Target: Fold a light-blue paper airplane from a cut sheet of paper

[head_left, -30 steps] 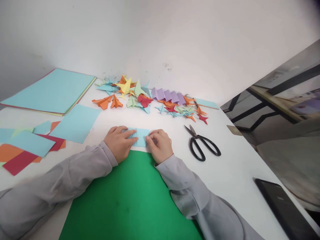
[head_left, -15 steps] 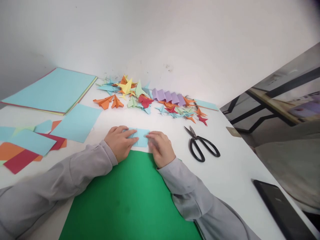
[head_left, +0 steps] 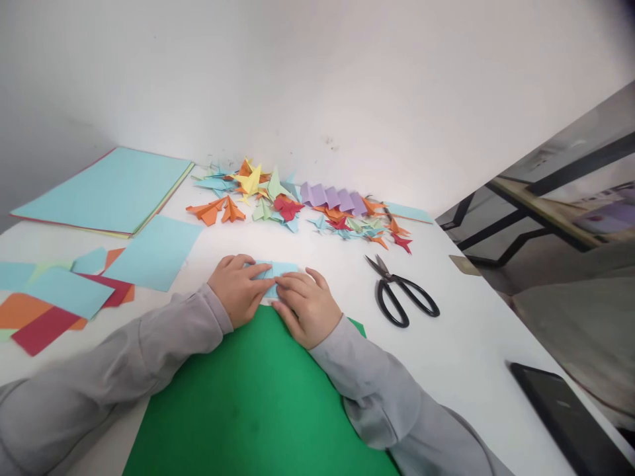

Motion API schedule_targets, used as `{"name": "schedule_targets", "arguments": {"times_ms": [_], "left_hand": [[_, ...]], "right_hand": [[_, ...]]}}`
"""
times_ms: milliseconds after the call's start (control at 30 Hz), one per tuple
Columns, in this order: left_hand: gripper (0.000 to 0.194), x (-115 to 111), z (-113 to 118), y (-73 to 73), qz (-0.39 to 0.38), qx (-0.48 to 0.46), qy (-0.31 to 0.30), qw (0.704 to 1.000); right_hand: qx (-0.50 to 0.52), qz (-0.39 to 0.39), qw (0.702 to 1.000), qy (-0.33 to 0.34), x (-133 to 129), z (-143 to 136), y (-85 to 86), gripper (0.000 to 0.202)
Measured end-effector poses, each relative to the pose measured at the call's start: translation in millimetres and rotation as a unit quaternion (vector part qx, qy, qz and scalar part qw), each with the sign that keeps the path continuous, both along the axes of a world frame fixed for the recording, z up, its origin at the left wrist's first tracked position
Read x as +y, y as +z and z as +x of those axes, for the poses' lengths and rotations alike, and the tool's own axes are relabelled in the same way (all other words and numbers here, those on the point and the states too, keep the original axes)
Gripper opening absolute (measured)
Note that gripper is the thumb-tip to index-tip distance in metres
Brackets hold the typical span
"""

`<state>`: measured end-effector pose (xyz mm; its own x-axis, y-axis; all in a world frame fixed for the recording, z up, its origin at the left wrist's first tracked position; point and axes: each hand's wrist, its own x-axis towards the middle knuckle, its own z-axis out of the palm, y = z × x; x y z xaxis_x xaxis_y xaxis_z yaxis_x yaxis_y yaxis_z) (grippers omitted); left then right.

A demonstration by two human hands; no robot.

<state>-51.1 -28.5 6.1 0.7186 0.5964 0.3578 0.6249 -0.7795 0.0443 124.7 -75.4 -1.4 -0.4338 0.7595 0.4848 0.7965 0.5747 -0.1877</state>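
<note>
One small, folded light-blue paper rectangle (head_left: 284, 267), long axis left-right; left hand (head_left: 235, 291) over left end, right hand (head_left: 310, 309) near right side. Both half-open, fingertips touching paper, nothing gripped.

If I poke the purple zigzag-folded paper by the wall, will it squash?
Probably: the purple zigzag-folded paper has raised pleats that could flatten or bunch up. It looks thin, so it's likely light. It might nudge the orange folded paper in front.

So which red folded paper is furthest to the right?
The small, pointy red one just beyond the scissors; the other red folded papers sit further left.
</note>
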Motion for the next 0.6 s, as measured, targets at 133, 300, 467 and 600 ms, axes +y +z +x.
{"name": "schedule_targets", "arguments": {"times_ms": [133,300,467,600], "left_hand": [[0.026,2,-2,-1.1,-0.009,-0.007,-0.005,1.000],[0.027,4,-4,-4.5,-0.015,-0.020,-0.012,1.000],[0.033,9,-5,-6.8,-0.028,-0.043,-0.023,0.998],[0.032,10,-5,-7.0,-0.032,-0.041,-0.018,0.998]], "right_hand": [[0.016,-0.004,1.000,-0.005,3,2,-0.3,0.018],[0.028,0.004,1.000,0.011,5,4,-4.2,0.016],[0.087,0.000,0.996,0.010,8,6,-9.9,0.018],[0.093,-0.014,0.996,0.001,10,6,-11.2,0.018]]}}
